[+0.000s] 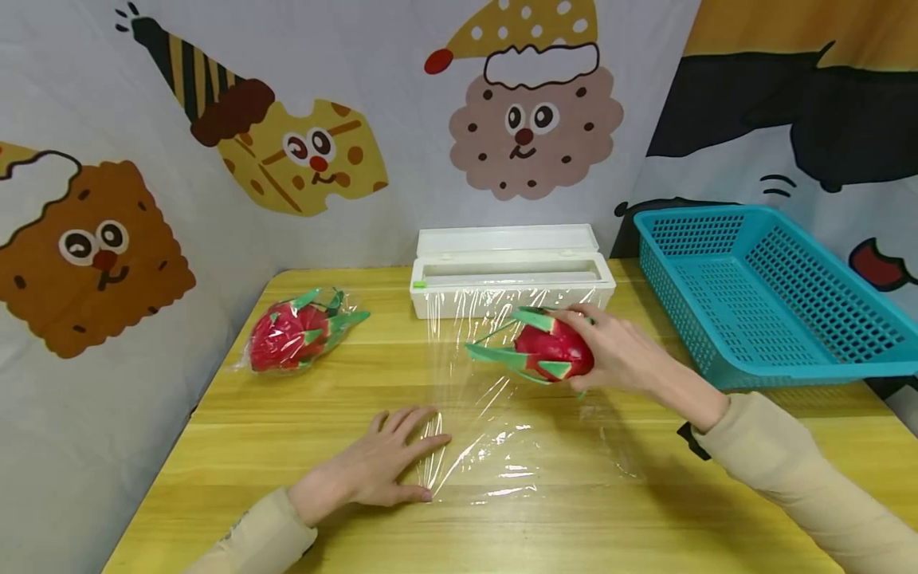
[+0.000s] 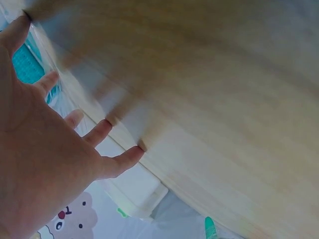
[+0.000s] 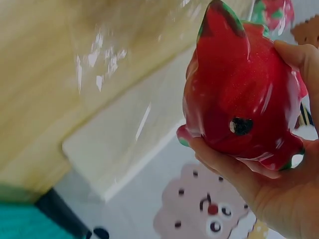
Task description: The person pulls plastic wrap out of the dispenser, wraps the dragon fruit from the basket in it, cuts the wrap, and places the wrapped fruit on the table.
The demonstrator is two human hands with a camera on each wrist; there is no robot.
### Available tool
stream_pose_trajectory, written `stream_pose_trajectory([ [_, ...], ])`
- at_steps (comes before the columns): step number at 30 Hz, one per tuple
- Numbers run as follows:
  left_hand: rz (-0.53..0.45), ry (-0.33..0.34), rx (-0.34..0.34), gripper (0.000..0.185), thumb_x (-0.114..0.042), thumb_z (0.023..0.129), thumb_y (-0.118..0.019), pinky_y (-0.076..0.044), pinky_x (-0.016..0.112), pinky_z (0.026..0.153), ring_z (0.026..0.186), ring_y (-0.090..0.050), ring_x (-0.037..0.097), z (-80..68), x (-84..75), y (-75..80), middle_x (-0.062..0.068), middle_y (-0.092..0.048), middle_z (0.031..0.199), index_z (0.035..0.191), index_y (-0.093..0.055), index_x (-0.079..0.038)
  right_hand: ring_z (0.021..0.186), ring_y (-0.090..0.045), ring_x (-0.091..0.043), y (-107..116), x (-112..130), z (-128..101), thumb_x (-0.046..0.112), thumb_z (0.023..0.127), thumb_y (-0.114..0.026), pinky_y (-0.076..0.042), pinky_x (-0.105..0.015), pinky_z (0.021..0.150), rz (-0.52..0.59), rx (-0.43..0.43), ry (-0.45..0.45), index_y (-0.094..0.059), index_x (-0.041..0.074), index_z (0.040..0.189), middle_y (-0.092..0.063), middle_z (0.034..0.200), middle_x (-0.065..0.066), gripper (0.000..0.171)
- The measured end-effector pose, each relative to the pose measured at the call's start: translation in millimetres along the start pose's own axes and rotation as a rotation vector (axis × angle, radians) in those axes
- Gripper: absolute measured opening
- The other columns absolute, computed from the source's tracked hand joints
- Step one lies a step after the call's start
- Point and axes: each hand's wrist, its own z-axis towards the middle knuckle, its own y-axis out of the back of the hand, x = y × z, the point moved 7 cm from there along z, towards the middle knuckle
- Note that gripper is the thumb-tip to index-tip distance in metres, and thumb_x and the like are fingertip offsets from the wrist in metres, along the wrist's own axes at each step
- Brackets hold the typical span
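Observation:
A red dragon fruit [image 1: 551,347] with green-tipped scales is gripped in my right hand [image 1: 620,351], held over a sheet of clear plastic wrap [image 1: 495,446]. The right wrist view shows fingers and thumb round the dragon fruit [image 3: 244,94]. From the white wrap dispenser [image 1: 512,295], its lid raised, the sheet runs forward across the table. My left hand [image 1: 376,458] has its fingers spread, fingertips touching the tabletop at the sheet's left edge; the left wrist view shows this hand [image 2: 55,144] too. Whether the fruit touches the wrap cannot be told.
A second dragon fruit [image 1: 290,335], wrapped in clear film, lies at the table's back left. On the right stands a blue plastic basket [image 1: 724,351] with perforated sides. Behind the wooden table [image 1: 287,430] hangs a cartoon-printed cloth [image 1: 402,159].

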Motion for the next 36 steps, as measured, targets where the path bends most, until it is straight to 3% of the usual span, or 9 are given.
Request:
stream_pose_trajectory([
  [7,0.021,-0.008,-0.014,0.071,-0.060,0.085,-0.058,-0.030,0.065,0.106,0.140,-0.026,0.036,-0.3,0.0,0.8,0.012,-0.023,0.154,0.145,-0.037,-0.029,0.089,-0.063,-0.027,-27,18,-3,0.033,0.057,-0.085,-0.059,-0.036,0.066,0.010,0.033,0.080,-0.054,0.008,0.125,-0.059,0.117,-0.017,0.079],
  [13,0.006,-0.004,-0.011,0.071,-0.059,0.085,-0.059,-0.030,0.066,0.106,0.140,-0.026,0.035,-0.4,0.0,0.5,0.012,-0.023,0.154,0.145,-0.037,-0.029,0.091,-0.063,-0.026,-40,21,-3,0.035,0.057,-0.085,-0.058,-0.034,0.063,0.011,0.099,0.053,-0.053,0.014,0.127,-0.058,0.119,-0.013,0.080],
  [18,0.008,-0.012,-0.036,0.071,-0.058,0.084,-0.060,-0.031,0.065,0.106,0.140,-0.025,0.036,-0.9,0.2,0.8,0.013,-0.024,0.154,0.145,-0.037,-0.028,0.101,-0.060,-0.034,-44,20,-4,0.038,0.059,-0.088,-0.058,-0.041,0.067,0.029,0.134,0.034,-0.046,0.021,0.136,-0.053,0.128,-0.013,0.088],
  [21,0.026,-0.041,-0.088,0.073,-0.058,0.082,-0.062,-0.029,0.064,0.107,0.139,-0.024,0.040,-1.2,-0.6,2.8,0.015,-0.025,0.153,0.144,-0.040,-0.026,0.107,-0.058,-0.035,-44,18,-5,0.043,0.062,-0.087,-0.058,-0.045,0.072,0.057,0.150,0.027,-0.040,0.027,0.140,-0.046,0.137,-0.012,0.093],
  [25,0.086,-0.125,-0.216,0.076,-0.058,0.076,-0.068,-0.031,0.062,0.107,0.137,-0.025,0.042,-1.2,-4.5,8.7,0.015,-0.029,0.150,0.140,-0.045,-0.024,0.107,-0.059,-0.029,-39,15,-10,0.047,0.065,-0.084,-0.058,-0.042,0.075,0.106,0.146,0.026,-0.037,0.028,0.143,-0.038,0.144,-0.010,0.093],
  [28,0.135,-0.199,-0.292,0.073,-0.057,0.073,-0.071,-0.033,0.059,0.105,0.136,-0.027,0.042,-1.3,-8.5,13.1,0.014,-0.033,0.148,0.135,-0.050,-0.025,0.102,-0.062,-0.028,-31,14,-18,0.046,0.068,-0.083,-0.058,-0.040,0.074,0.119,0.100,0.059,-0.037,0.024,0.143,-0.038,0.145,-0.011,0.090],
  [30,0.144,-0.241,-0.296,0.066,-0.054,0.075,-0.071,-0.034,0.060,0.105,0.137,-0.028,0.041,-1.2,-10.9,14.8,0.011,-0.034,0.150,0.133,-0.053,-0.027,0.100,-0.062,-0.027,-22,14,-25,0.046,0.073,-0.079,-0.059,-0.038,0.073,0.109,0.022,0.120,-0.043,0.018,0.140,-0.044,0.139,-0.013,0.081],
  [34,0.119,-0.296,-0.212,0.050,-0.046,0.083,-0.067,-0.033,0.065,0.106,0.142,-0.028,0.036,-0.7,-14.8,14.8,0.004,-0.035,0.154,0.130,-0.057,-0.032,0.090,-0.061,-0.018,-3,9,-44,0.050,0.088,-0.058,-0.057,-0.029,0.069,0.081,-0.204,0.274,-0.063,0.007,0.112,-0.060,0.109,-0.008,0.049],
  [36,0.106,-0.313,-0.168,0.045,-0.043,0.087,-0.064,-0.032,0.066,0.106,0.143,-0.030,0.033,-0.8,-16.6,14.3,0.001,-0.037,0.153,0.130,-0.058,-0.032,0.080,-0.060,-0.010,-1,7,-54,0.049,0.092,-0.050,-0.055,-0.021,0.067,0.121,-0.253,0.349,-0.066,0.010,0.094,-0.062,0.093,0.000,0.043],
])
